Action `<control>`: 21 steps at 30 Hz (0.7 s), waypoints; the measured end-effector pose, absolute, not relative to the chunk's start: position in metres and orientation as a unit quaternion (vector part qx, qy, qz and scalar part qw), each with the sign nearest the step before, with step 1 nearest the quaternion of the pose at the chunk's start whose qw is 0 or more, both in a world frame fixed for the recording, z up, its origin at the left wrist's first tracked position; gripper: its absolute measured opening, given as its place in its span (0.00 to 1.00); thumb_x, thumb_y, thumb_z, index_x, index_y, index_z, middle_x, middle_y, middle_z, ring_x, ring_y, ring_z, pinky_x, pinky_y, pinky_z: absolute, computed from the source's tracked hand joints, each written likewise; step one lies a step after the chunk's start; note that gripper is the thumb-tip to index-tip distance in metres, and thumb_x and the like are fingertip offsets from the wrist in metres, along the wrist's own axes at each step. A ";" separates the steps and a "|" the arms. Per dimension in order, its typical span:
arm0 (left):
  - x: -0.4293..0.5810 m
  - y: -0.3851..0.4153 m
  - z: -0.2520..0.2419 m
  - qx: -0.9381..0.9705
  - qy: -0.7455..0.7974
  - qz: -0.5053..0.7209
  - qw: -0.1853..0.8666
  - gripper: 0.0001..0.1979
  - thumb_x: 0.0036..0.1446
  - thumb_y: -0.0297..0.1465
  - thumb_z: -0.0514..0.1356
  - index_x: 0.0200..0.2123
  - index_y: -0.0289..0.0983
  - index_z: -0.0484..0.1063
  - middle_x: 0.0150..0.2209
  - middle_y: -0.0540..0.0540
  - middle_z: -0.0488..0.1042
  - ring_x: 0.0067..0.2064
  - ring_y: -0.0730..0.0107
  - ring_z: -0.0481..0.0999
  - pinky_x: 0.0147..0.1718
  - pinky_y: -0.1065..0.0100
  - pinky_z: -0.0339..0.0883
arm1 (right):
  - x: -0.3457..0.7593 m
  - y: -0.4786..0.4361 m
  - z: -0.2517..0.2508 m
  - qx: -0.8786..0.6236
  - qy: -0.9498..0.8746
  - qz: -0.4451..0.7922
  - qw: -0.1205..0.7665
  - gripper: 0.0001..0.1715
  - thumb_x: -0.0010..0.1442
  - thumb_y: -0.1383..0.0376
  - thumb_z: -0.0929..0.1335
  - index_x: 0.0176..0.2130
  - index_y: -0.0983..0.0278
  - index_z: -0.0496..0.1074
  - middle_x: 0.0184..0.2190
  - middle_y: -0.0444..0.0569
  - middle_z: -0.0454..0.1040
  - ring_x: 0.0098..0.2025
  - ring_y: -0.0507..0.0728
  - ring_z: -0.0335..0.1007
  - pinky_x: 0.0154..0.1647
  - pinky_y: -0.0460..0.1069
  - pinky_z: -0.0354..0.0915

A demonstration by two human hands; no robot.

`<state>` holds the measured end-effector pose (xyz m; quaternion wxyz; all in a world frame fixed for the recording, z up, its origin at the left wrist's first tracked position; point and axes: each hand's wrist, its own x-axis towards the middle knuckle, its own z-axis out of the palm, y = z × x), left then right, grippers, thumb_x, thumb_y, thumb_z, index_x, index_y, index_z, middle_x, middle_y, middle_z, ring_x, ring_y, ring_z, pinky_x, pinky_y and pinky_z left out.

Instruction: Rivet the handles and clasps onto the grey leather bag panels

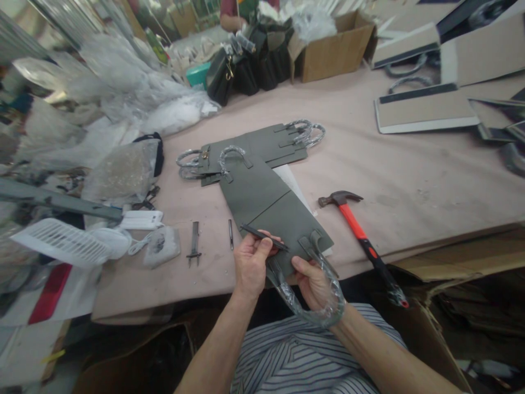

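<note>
My left hand (252, 262) is closed around a thin dark tool (262, 236), whose tip points right, toward the handle's base. A grey-green leather panel (266, 197) lies aslant in front of me, its near end over the table edge. Its near handle (289, 295), wrapped in clear plastic, loops down toward my lap. Through this loop passes my right hand (314, 282), with its thumb on top of the panel's near edge and its other fingers mostly hidden. Beyond lie more grey-green panels (262, 143) with wrapped handles, partly under the near panel.
A hammer (356, 224) lies at right. Left are a slim metal rod (231, 235), dividers (194, 243), a small white fan (74, 241) and plastic bags (123, 164). Farther back stand black bags (254, 65), a carton (336, 49) and a person (233, 13); beige panels (426, 109) lie right.
</note>
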<state>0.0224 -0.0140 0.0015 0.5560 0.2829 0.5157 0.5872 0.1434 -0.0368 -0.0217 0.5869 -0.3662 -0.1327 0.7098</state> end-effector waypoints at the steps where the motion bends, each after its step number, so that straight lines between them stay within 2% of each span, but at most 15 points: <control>1: 0.022 -0.014 0.001 0.283 0.515 0.587 0.556 0.19 0.50 0.42 0.73 0.37 0.35 0.74 0.33 0.44 0.82 0.34 0.66 0.82 0.36 0.69 0.77 | 0.143 -0.037 -0.022 -0.366 -0.134 0.710 0.586 0.35 0.48 0.64 0.80 0.55 0.52 0.75 0.46 0.44 0.82 0.54 0.65 0.75 0.63 0.65 0.65; 7: 0.023 -0.016 0.001 0.307 0.517 0.586 0.542 0.17 0.53 0.40 0.72 0.38 0.35 0.74 0.33 0.44 0.82 0.34 0.66 0.83 0.37 0.68 0.78 | 0.143 -0.037 -0.023 -0.370 -0.138 0.708 0.586 0.34 0.47 0.64 0.80 0.54 0.54 0.76 0.46 0.46 0.82 0.54 0.66 0.75 0.63 0.66 0.64; 11: 0.025 -0.018 0.003 0.359 0.539 0.579 0.496 0.12 0.57 0.37 0.68 0.38 0.35 0.74 0.33 0.44 0.82 0.35 0.67 0.83 0.38 0.70 0.78 | 0.142 -0.038 -0.024 -0.355 -0.145 0.722 0.576 0.32 0.49 0.64 0.79 0.53 0.55 0.76 0.47 0.47 0.81 0.54 0.65 0.75 0.63 0.64 0.65; 17: 0.025 -0.018 0.004 0.458 0.547 0.563 0.417 0.06 0.60 0.31 0.63 0.39 0.35 0.73 0.33 0.45 0.82 0.35 0.68 0.83 0.37 0.71 0.78 | 0.140 -0.041 -0.024 -0.376 -0.151 0.702 0.586 0.35 0.45 0.64 0.80 0.53 0.58 0.76 0.44 0.49 0.82 0.52 0.66 0.76 0.59 0.62 0.69; 21: 0.022 -0.018 0.001 0.519 0.552 0.540 0.367 0.04 0.61 0.29 0.61 0.39 0.36 0.73 0.33 0.46 0.82 0.35 0.68 0.83 0.36 0.71 0.78 | 0.139 -0.043 -0.023 -0.407 -0.165 0.681 0.586 0.31 0.45 0.63 0.80 0.50 0.58 0.77 0.41 0.48 0.82 0.49 0.65 0.77 0.59 0.64 0.68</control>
